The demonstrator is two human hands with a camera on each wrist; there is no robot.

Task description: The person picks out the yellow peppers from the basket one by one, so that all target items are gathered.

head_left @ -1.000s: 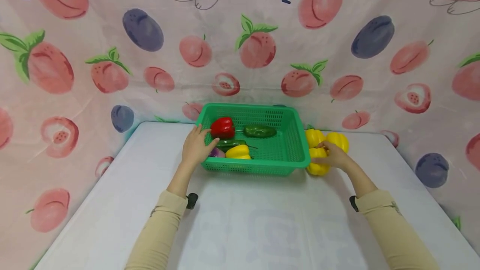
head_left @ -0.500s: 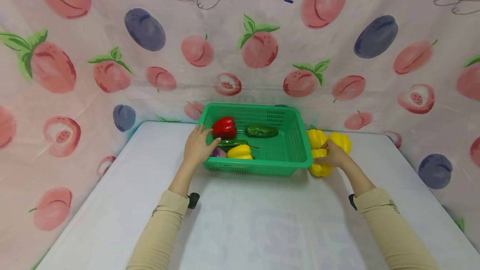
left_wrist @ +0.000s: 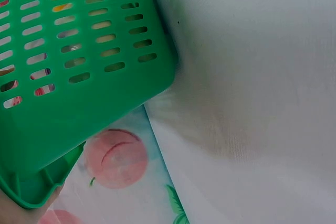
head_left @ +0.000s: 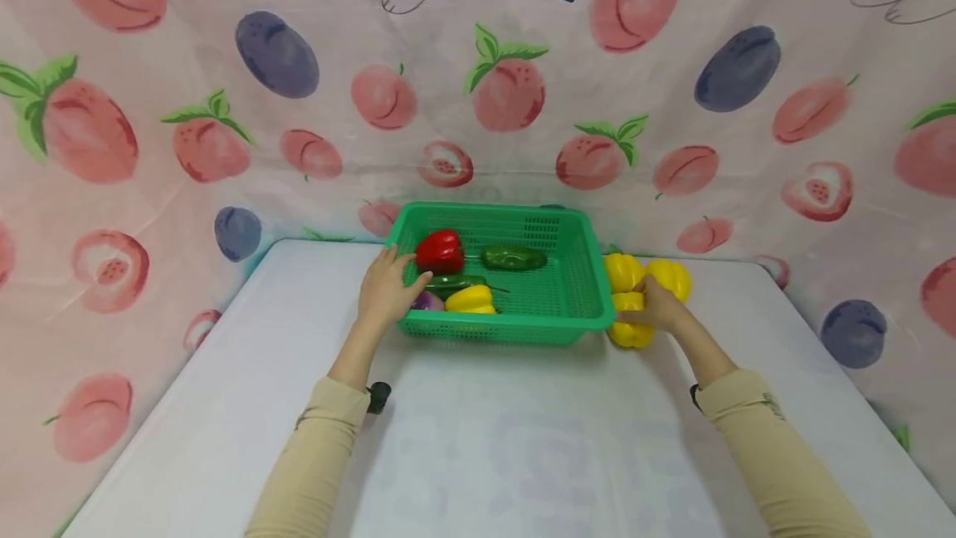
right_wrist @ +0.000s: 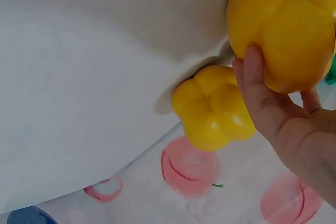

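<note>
My left hand (head_left: 384,289) rests over the left rim of a green plastic basket (head_left: 515,326), thumb spread toward the inside. The left wrist view shows the basket's slotted wall, with only a sliver of that hand under the rim. Outside the basket's right end, my right hand (head_left: 660,305) grips a yellow bell pepper (right_wrist: 294,30) between fingers and thumb. Another yellow bell pepper (right_wrist: 212,106) lies behind the fingers, and a further yellow one (head_left: 621,272) sits against the basket. Inside are a red bell pepper (head_left: 439,251) and a yellow bell pepper (head_left: 470,299).
Also in the basket lie a dark green pepper (head_left: 514,256), a long green chili (head_left: 456,281) and a partly hidden purple vegetable (head_left: 428,301). The basket stands at the back of a white-covered table (head_left: 515,438), close to a fruit-print curtain (head_left: 515,164).
The head view has shifted slightly. Both hands keep nearly the same places, the left at the basket rim and the right at the yellow bell pepper, its fingers settled a little closer around it.
</note>
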